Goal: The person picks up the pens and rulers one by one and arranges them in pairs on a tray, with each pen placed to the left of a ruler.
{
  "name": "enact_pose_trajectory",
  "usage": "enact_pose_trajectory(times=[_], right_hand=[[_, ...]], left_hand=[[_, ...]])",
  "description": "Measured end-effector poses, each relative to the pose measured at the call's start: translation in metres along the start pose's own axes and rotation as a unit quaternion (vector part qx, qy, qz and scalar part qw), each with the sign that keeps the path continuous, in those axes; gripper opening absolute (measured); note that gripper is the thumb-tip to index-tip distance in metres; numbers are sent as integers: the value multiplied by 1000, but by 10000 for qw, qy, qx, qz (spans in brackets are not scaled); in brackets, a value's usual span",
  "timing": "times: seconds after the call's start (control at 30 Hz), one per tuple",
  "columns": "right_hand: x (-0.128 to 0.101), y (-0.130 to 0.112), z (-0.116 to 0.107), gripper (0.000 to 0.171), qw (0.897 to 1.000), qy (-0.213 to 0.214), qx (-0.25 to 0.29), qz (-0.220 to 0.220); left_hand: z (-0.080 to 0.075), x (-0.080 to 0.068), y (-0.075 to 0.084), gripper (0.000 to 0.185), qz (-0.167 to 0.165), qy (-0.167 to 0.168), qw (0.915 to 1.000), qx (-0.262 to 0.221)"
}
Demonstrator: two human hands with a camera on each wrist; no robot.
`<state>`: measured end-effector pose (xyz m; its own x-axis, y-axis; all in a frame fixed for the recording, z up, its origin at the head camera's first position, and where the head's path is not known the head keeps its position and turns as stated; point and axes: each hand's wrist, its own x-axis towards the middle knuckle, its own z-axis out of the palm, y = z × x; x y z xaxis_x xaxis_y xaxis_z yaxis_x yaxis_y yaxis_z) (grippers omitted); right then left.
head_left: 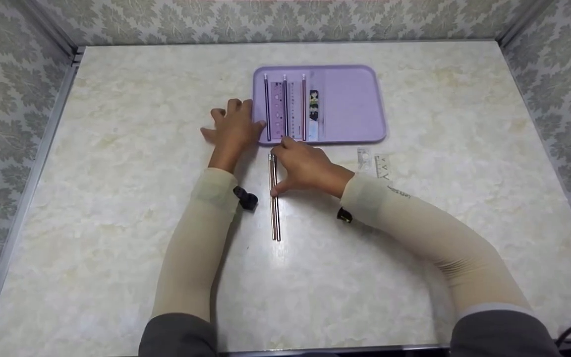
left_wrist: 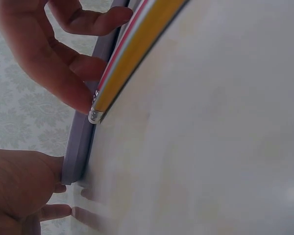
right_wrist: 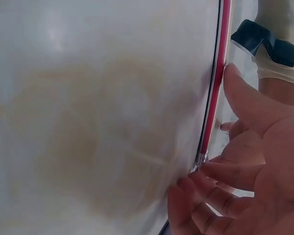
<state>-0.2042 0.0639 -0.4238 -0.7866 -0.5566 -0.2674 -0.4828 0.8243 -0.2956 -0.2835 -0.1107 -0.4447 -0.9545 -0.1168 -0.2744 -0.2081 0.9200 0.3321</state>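
Observation:
Two striped pencils (head_left: 274, 218) lie side by side on the table, below a purple tray (head_left: 350, 119). My right hand (head_left: 305, 163) is at their upper part. In the right wrist view, its thumb touches a red pencil's (right_wrist: 218, 88) side and a fingertip meets the eraser end; no finger shows on the opposite side. The left hand (head_left: 233, 126) rests at the tray's left edge, fingers spread on the table, thumb at the rim. Inside the tray, three pencils (head_left: 267, 109) lie parallel, with a pink patterned ruler (head_left: 276, 111) and a clear ruler (head_left: 294, 111) between them.
A dark cartoon-printed strip (head_left: 314, 106) lies in the tray, right of the pencils. On the table below the tray's right part are a small clear stencil (head_left: 364, 157) and a clear ruler (head_left: 382, 166), partly hidden by the right sleeve. Patterned walls stand around the table.

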Motion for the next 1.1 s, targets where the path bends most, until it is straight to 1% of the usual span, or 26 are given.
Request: enact_pose_trajectory(times=[0.13,0.3,0.4,0.53,0.63,0.8,0.97,1.03,1.1], right_hand=[[-2,-2,-1,105,9998,-170,104,50],[-6,-4,-4,106,9977,-464,398,297],[-9,-5,-4,95,9965,-504,521,412],[-12,-6,-3,65,9973,-395,478,383],[-14,-6,-3,53,9979,-375,398,354],[-21,-6,0,46,9983,-449,239,274],[-25,-5,1,36,9986,-438,222,175],[-26,-3,1,36,9986,-416,281,185],[-26,0,1,40,9980,-382,438,231]], left_hand=[[0,-1,0,67,56,11,10000,45],[0,-1,0,67,88,22,10000,17],[0,-1,0,67,89,24,10000,-4],[1,0,-1,67,65,37,10000,-29],[1,1,-1,68,51,19,10000,-71],[1,2,-2,69,44,-34,10000,-58],[1,2,-2,69,96,10,9999,-38],[1,2,-2,69,115,25,9999,-34],[1,1,-2,69,131,40,9999,-32]])
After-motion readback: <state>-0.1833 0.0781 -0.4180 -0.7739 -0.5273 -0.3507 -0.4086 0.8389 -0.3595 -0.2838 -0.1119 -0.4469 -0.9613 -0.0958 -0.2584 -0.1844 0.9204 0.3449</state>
